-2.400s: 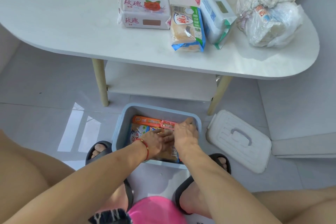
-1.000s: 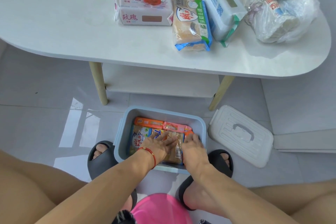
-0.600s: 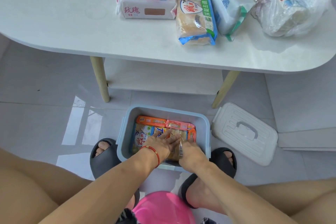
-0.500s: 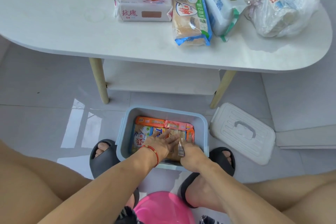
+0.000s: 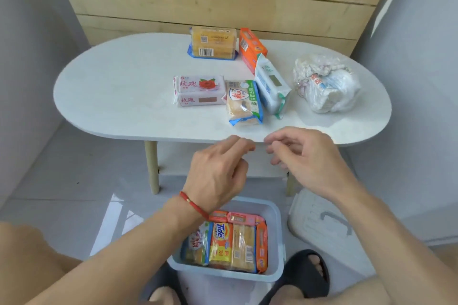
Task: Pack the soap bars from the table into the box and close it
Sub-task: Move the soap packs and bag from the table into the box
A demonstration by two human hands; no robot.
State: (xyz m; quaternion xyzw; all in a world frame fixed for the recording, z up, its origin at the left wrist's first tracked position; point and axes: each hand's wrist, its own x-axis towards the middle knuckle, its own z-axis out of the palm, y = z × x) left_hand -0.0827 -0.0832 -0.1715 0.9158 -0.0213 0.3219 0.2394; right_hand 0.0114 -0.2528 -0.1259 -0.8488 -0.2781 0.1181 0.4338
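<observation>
A pale blue box (image 5: 278, 242) sits on the floor between my feet, with several wrapped soap bars (image 5: 230, 242) packed side by side in it. Its white lid (image 5: 319, 223) lies on the floor to the right. On the white table (image 5: 119, 96) lie a pink rose soap pack (image 5: 199, 90), a blue-green wrapped bar (image 5: 244, 103), a white-green pack (image 5: 271, 85), an orange pack (image 5: 251, 48) and a yellow pack (image 5: 213, 43). My left hand (image 5: 220, 171) and my right hand (image 5: 304, 153) hover empty just below the table's front edge, fingers loosely curled and apart.
A knotted white plastic bag (image 5: 327, 83) rests on the table's right end. A lower shelf (image 5: 218, 163) and wooden legs (image 5: 152, 167) stand behind the box. My black sandals (image 5: 307, 272) flank the box. Grey walls close in left and right; wooden planks back the table.
Both hands have come up out of the box, empty, to the table's front edge. The view has tilted up, so the whole table now shows.
</observation>
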